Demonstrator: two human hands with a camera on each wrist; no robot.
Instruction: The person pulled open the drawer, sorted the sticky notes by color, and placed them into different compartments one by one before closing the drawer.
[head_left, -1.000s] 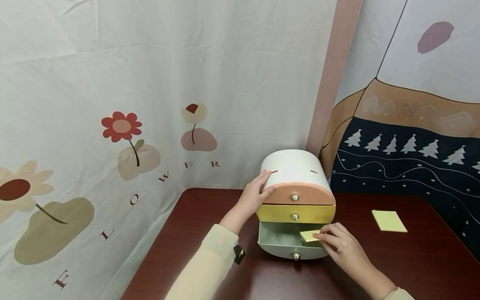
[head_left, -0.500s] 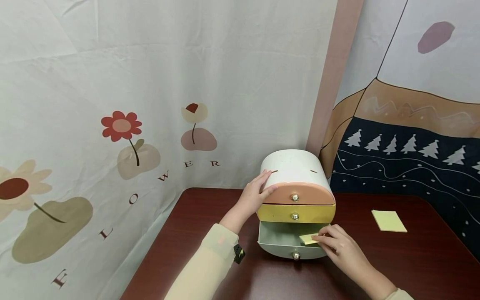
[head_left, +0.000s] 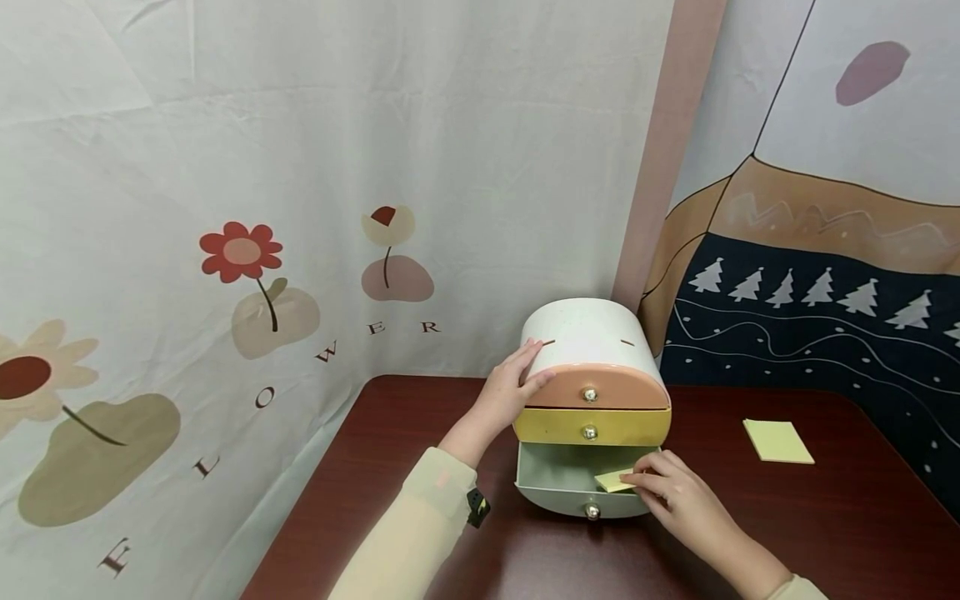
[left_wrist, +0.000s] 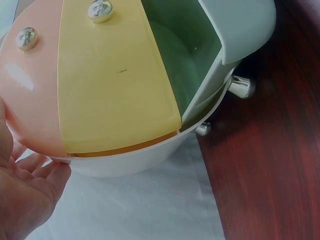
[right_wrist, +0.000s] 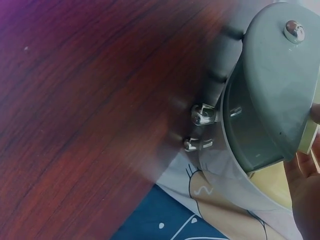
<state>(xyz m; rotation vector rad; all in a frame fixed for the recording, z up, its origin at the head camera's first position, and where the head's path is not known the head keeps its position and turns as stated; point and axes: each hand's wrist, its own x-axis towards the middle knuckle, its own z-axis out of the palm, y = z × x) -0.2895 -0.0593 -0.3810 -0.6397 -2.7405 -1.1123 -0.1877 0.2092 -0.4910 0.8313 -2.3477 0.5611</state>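
Observation:
A small chest of drawers (head_left: 581,325) with a white rounded top stands on the table. Its orange and yellow drawers are closed, and the green bottom drawer (head_left: 551,467) is pulled out. My left hand (head_left: 504,392) rests against the chest's left side, thumb on the orange front and fingers along the white shell. My right hand (head_left: 678,492) pinches a small yellow sticky note pad (head_left: 611,481) between thumb and fingers, low over the right part of the green drawer. In the right wrist view the pad's edge shows beside the green drawer front (right_wrist: 282,75).
Another yellow sticky note pad (head_left: 778,442), larger in view, lies on the dark red table (head_left: 750,533) to the right. Behind the table hangs a printed cloth (head_left: 480,167) with flowers and letters. Short metallic feet (left_wrist: 242,87) hold the chest up.
My right hand has shifted slightly left and down, bringing the small sticky note pad lower into the green drawer. The left hand and the chest have stayed in place.

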